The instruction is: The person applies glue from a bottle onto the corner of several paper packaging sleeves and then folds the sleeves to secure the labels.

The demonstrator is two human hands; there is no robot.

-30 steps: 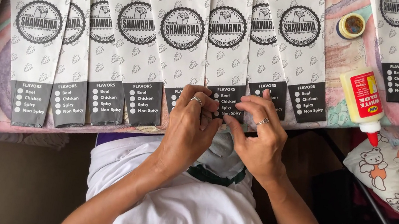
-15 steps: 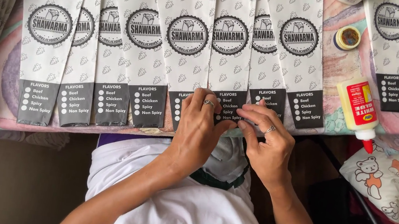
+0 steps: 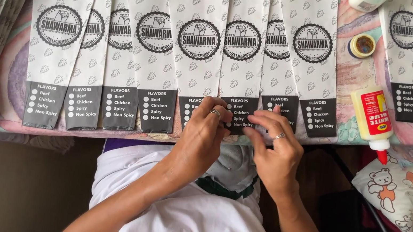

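The white paper sleeve with a round black emblem and dark bottom band (image 3: 244, 57) lies mid-row on the table's near edge. Left hand (image 3: 202, 137) and right hand (image 3: 276, 150) pinch its lower end (both ringed). A yellow glue bottle (image 3: 373, 119) lies right.

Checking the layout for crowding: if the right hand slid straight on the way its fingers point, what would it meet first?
The right hand points up-left, so it would likely meet the left hand's fingertips first, on the dark lower end of the white printed paper sleeve.
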